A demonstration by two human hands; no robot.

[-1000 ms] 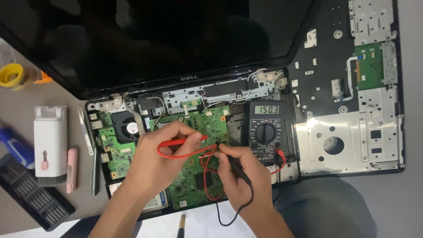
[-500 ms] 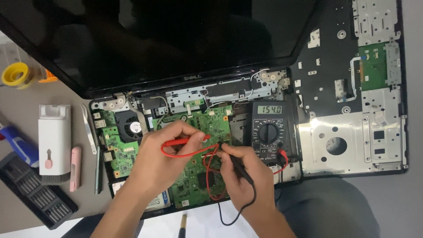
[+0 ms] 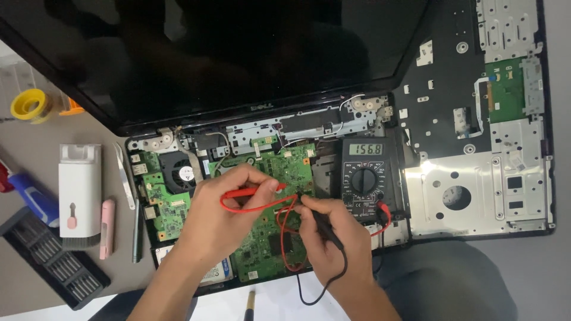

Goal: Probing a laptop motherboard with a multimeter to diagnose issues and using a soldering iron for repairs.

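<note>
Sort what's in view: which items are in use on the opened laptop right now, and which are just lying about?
In use:
left hand holding red probe
right hand holding black probe
green motherboard
multimeter, display lit

Lying about:
white cleaning brush kit
pink tool
tweezers
screwdriver bit case
yellow tape roll
removed palmrest cover

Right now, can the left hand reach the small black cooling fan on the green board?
Probably yes: the left hand holds the red probe just right of the black fan, with nothing lying between them; it stays uncovered.
</note>
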